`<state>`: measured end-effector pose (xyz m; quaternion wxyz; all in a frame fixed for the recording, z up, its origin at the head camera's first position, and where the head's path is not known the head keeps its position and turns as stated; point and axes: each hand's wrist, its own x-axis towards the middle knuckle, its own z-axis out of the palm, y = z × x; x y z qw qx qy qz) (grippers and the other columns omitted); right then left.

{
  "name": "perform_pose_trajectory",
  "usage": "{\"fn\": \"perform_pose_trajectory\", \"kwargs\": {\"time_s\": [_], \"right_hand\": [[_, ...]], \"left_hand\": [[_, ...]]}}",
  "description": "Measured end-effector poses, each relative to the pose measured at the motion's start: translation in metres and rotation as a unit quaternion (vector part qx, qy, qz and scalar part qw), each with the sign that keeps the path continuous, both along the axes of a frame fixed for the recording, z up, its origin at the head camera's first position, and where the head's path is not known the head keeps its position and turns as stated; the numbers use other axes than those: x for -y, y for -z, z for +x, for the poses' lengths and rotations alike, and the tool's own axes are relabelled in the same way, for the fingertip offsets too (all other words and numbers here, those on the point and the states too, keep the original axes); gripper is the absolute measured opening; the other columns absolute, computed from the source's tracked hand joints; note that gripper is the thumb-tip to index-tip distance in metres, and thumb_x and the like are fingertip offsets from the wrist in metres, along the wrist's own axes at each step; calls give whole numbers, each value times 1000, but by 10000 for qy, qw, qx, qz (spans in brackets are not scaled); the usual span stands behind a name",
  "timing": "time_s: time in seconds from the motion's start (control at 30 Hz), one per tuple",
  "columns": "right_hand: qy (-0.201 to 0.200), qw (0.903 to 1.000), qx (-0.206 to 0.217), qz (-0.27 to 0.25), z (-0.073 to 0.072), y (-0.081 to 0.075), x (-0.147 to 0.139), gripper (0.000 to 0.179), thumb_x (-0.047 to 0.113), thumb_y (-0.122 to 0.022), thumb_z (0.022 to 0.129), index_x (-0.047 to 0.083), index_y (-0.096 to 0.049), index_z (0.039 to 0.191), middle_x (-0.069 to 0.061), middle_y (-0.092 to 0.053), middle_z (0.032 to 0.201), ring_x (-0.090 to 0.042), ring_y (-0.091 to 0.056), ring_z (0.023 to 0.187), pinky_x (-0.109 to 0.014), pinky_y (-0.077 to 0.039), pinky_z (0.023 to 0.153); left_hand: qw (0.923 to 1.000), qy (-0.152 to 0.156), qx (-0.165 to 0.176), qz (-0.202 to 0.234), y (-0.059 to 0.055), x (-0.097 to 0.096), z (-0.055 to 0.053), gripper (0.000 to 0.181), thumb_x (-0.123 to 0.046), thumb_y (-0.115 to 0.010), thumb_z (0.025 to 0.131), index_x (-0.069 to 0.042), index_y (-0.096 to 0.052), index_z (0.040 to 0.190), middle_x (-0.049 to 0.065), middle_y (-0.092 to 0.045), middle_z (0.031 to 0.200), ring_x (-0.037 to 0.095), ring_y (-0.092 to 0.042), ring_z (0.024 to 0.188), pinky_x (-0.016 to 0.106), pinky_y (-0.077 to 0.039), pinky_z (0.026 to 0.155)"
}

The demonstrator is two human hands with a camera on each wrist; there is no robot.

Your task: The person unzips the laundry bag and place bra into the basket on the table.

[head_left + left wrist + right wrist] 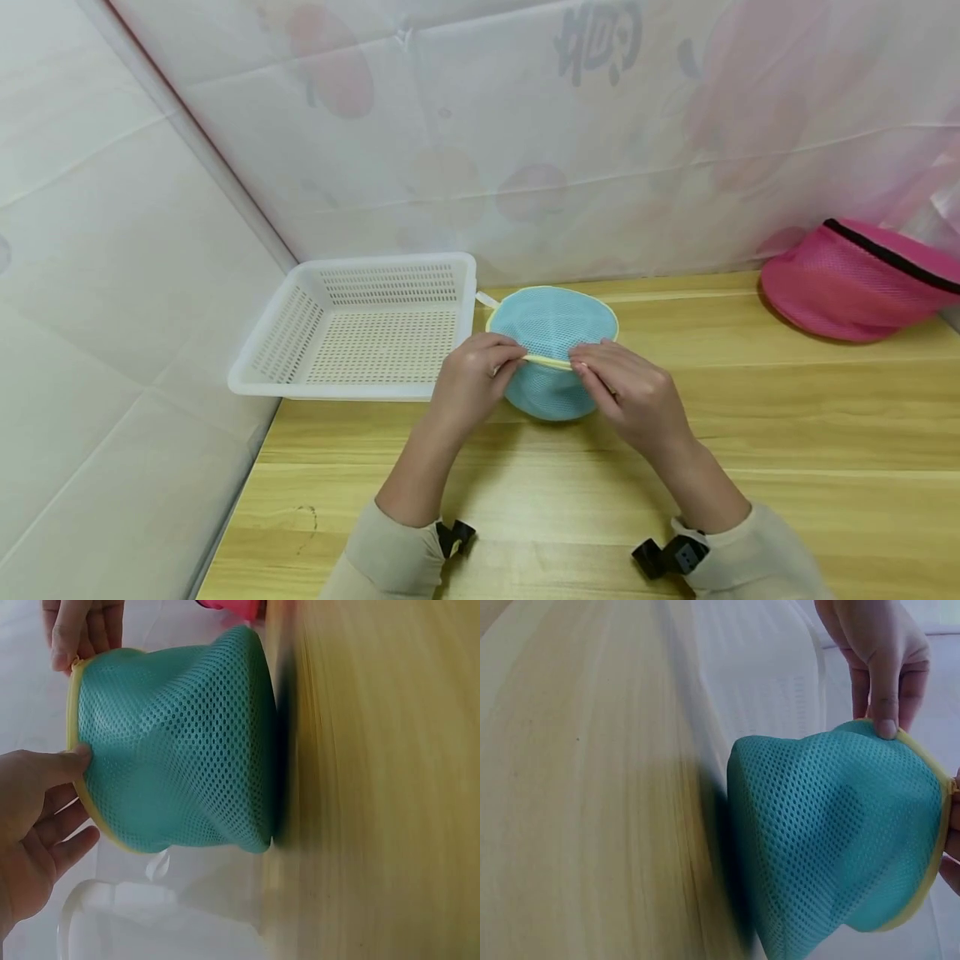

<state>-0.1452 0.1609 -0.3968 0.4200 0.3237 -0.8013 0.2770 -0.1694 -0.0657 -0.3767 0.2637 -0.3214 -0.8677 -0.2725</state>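
Observation:
A light blue mesh laundry bag (555, 317) with yellow trim stands upright on the wooden table, between both hands. My left hand (472, 379) pinches the yellow top edge on its left side, thumb on the near side in the left wrist view. Along the same edge (548, 362), a short way to the right, my right hand (637, 392) pinches the trim with thumb and fingers. The right wrist view shows the mesh side (817, 817) sagging in soft folds, with only part of the right hand (952, 832) at the frame's edge. A white loop (487, 300) sticks out at the bag's far left.
Left of the bag, right beside it, is a white perforated plastic basket (352, 392). A pink mesh bag (855, 292) with a black band lies at the far right. Patterned sheeting (450, 150) hangs behind the table (825, 433), and more sheeting stands along its left side.

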Motion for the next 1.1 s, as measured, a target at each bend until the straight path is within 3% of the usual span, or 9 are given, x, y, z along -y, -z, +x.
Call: {"fn": "perform_pose_trajectory", "kwargs": {"time_s": [0.23,0.37,0.57,1.1], "right_hand": [[-157,9996,78,-238,4,0,5,40,31,-55,107,2,-80,95,-9,-80,93,-27,-77,86,-21,-51,106],[-152,9996,199,-106,8,0,10,38,31,-57,106,3,-81,99,-8,-80,96,-26,-77,89,-29,-54,105],[45,9987,386,336,8,0,11,53,42,-45,108,2,-79,109,-10,-80,105,-27,-77,97,-60,-57,92],[169,9962,393,756,6,9,11,58,43,-36,111,-1,-73,122,-14,-74,125,-36,-68,120,-62,-53,99]], "left_hand": [[9955,522,-603,-517,-3,-11,7,19,-14,-87,83,-9,-82,101,2,-77,102,18,-71,99,28,-58,94],[9937,663,-698,-578,-1,-21,14,14,-15,-83,88,-9,-82,100,0,-77,101,15,-71,96,25,-57,93],[9943,580,-776,-435,3,-23,15,7,-11,-78,91,-10,-82,97,0,-76,96,14,-70,89,24,-57,86],[9945,499,-794,-460,1,-23,20,9,-9,-78,90,-13,-82,97,-2,-78,97,13,-74,92,21,-60,85]]}}
